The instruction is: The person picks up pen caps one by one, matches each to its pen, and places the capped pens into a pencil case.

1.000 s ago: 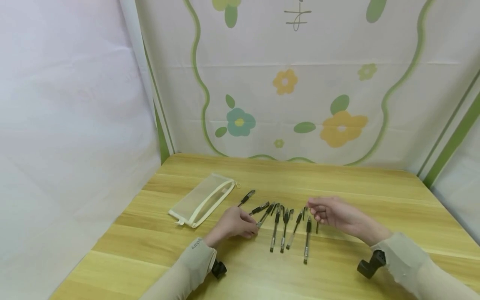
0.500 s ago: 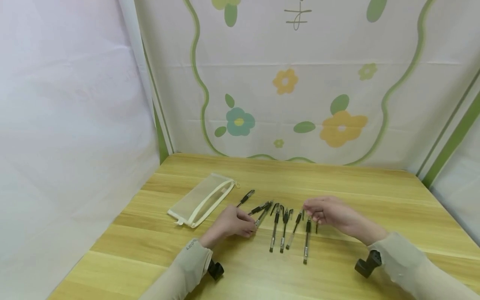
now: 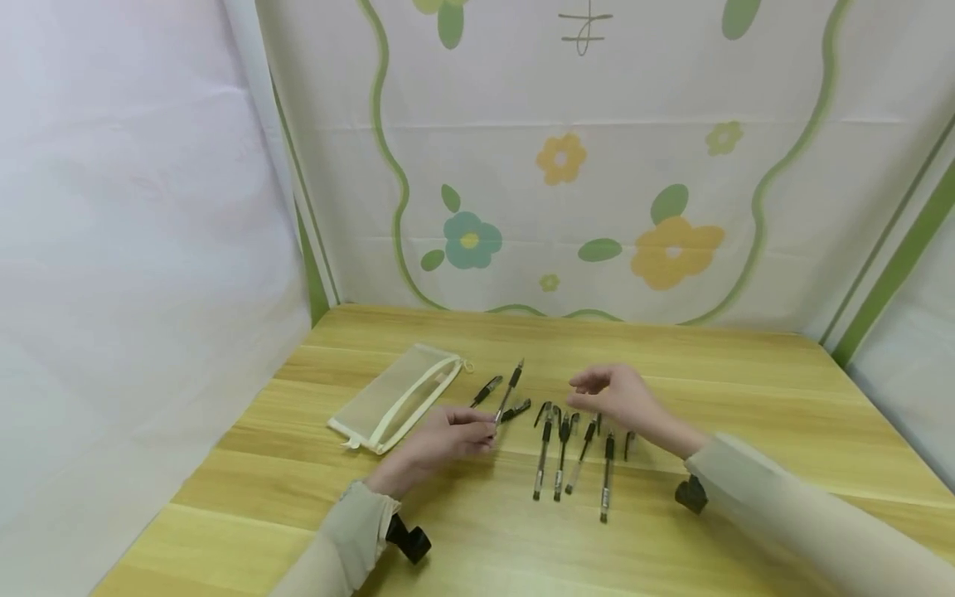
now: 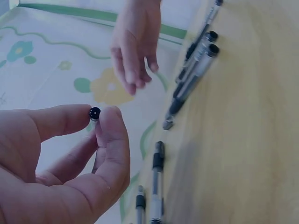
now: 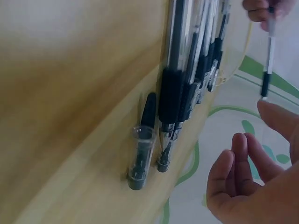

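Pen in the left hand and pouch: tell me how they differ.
The pen is slim and partly black; the pouch is broad, flat and cream. The left hand pinches the pen above the table; the pouch lies on the table. Both are left of the right hand.

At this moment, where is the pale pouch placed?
In the head view, the pale pouch lies on the left part of the table, beyond the left hand and left of the nearest pen.
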A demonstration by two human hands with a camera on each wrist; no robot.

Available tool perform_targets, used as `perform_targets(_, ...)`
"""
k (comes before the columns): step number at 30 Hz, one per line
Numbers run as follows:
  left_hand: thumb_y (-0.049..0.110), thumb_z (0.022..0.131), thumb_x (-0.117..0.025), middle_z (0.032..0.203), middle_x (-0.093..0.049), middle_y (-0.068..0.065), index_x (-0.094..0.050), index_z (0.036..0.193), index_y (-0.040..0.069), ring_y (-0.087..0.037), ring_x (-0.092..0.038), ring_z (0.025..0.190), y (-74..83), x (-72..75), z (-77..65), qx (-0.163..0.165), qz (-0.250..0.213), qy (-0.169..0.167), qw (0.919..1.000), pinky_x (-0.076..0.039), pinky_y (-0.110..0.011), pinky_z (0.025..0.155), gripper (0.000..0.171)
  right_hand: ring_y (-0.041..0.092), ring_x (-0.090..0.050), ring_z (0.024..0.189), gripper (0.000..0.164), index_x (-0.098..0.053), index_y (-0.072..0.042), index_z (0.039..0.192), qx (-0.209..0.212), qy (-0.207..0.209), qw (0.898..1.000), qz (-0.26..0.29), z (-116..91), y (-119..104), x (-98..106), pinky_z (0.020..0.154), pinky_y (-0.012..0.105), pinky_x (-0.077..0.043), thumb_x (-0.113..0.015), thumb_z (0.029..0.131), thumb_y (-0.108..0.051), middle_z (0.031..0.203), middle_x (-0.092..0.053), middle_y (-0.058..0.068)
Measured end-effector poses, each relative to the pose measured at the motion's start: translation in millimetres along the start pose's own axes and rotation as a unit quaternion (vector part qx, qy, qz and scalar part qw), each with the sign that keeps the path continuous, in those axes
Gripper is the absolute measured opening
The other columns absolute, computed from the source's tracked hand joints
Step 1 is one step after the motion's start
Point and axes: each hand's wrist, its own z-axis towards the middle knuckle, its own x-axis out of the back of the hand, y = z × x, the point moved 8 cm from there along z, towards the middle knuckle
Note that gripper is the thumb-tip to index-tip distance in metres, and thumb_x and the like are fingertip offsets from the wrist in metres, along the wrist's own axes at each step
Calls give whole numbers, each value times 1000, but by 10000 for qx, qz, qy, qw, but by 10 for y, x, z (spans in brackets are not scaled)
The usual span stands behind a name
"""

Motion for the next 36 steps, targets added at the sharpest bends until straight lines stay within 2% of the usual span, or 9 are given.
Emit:
perform_targets(4,1,93,-65,113,-61,-32,-56,122,-18,-30,-67,95,57,27,-25,-78,-264,25,9996,-55,-35,89,36,22,-62,88,45,-70,-2,115,190,-212,9992,-276,129,-25,-103,69,35,-56,-81,83,-32,98,-69,2)
perform_targets(11,1,93,-66,112,-63,-30,-59,121,-17,-32,-67,97,110,17,-60,-158,-203,-28,9997,-55,-37,88,34,19,-65,87,48,-70,3,116,281,-704,9967,-304,268,45,-244,75,36,-58,-82,83,-31,108,-70,14)
perform_targets(18,2,94,-66,113,-62,-31,-58,120,-17,-27,-68,92,115,33,-68,-128,-257,-27,9996,-55,-38,89,34,20,-67,89,45,-71,3,112,551,-931,9936,-318,350,60,-350,76,37,-58,-83,81,-28,107,-71,13)
perform_targets(22,1,93,-66,112,-62,-32,-57,121,-19,-24,-68,89,123,40,-75,-135,-362,-35,9992,-55,-37,88,35,19,-68,91,44,-74,1,108,558,-1103,9916,-390,378,70,-439,79,37,-58,-85,79,-30,106,-71,12)
perform_targets(30,0,93,-66,110,-63,-31,-58,119,-19,-24,-69,88,127,38,-74,-129,-394,-73,9991,-56,-36,87,34,15,-68,80,36,-77,-5,100,353,-1111,9915,-580,413,47,-522,71,34,-59,-86,77,-31,91,-73,1)
perform_targets(36,-1,93,-66,110,-63,-32,-57,120,-19,-28,-68,92,123,29,-78,-115,-347,-116,9993,-56,-36,87,34,14,-68,82,39,-76,-3,103,355,-1080,9923,-491,432,30,-555,72,34,-59,-87,76,-29,97,-73,5)
